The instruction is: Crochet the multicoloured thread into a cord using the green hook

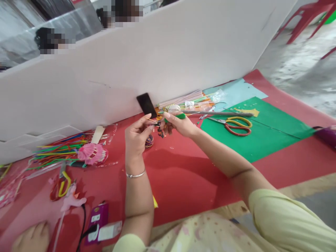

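A small dark craft piece [158, 127] is held above the red sheet [183, 175], near the centre of the view, between both hands. The left hand [136, 138] is raised with thumb and forefinger pinched on a thin orange stick [151, 120] at the piece's 9 o'clock side. The right hand [178, 124] is closed around a green strip [178, 116], its fingertips pressed together at the piece; what exactly is gripped there cannot be made out, possibly a bit of wire. At 3 o'clock from the hands, red-and-yellow scissors [237, 126] are laid on green paper [262, 136]. At 9 o'clock, coloured straws [57, 150] and a pink paper flower [90, 153] are spread. A black phone [146, 105] is leaned against the white board [157, 59] at 12 o'clock.
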{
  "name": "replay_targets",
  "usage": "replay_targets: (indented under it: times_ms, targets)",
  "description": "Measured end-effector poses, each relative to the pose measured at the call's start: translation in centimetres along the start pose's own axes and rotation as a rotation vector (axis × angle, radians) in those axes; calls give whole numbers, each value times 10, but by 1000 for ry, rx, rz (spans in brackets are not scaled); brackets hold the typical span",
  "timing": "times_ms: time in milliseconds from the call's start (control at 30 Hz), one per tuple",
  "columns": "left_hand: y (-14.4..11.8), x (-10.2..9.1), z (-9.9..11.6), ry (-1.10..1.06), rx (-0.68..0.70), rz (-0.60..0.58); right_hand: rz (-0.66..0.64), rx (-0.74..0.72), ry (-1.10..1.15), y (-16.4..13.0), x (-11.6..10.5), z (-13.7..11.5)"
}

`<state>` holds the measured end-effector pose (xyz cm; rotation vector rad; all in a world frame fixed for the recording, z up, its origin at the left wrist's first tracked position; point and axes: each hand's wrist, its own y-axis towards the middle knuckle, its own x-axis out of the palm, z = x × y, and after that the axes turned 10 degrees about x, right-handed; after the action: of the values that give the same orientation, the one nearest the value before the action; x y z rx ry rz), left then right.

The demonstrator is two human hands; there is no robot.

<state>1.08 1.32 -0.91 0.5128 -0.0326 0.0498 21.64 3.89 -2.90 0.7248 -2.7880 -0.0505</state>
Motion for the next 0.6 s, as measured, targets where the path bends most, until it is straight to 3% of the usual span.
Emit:
replay_targets:
  times_ms: [367,600]
  targets:
    - [2,5,-24,86,-1,62,-10,53,94,8,-10,21]
    - [0,8,-25,74,-33,56,-9,50,72,5,-12,25]
